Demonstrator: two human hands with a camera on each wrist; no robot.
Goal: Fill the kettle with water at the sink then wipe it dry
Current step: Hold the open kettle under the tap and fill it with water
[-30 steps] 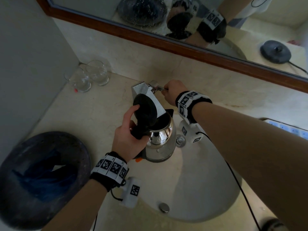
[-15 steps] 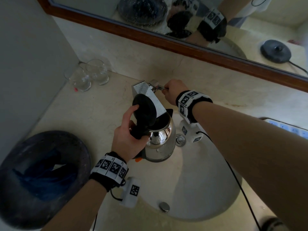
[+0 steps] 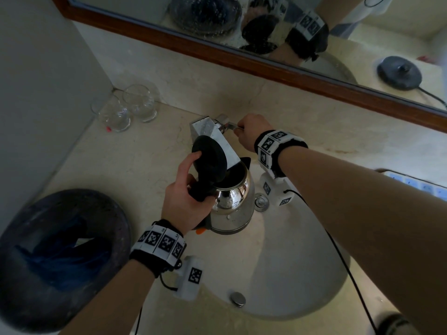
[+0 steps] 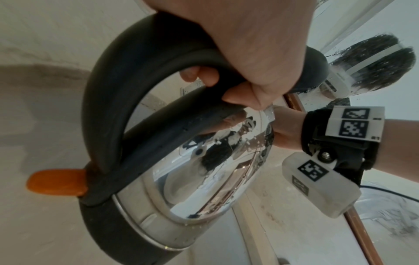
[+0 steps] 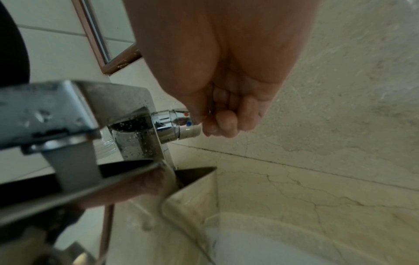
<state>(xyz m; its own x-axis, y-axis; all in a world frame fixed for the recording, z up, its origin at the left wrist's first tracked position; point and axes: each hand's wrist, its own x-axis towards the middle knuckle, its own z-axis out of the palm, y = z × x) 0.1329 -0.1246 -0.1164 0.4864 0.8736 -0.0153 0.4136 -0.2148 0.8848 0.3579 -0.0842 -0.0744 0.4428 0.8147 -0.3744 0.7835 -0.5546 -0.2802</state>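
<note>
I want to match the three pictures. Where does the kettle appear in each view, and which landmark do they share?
Head: the kettle is at the centre, over the sink, held by the left hand.
Left wrist: the kettle fills the centre, with its black handle in the left hand.
Right wrist: only its dark opening shows, lower left, under the spout.
Shared landmark: the wood-framed mirror.

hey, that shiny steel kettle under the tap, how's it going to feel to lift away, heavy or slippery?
The shiny steel kettle with the black handle will likely feel heavier if water has gone in. Droplets on its polished body suggest slippery sides, but the left hand grips the handle, probably secure. Its open lid may let it slosh if tilted.
</note>
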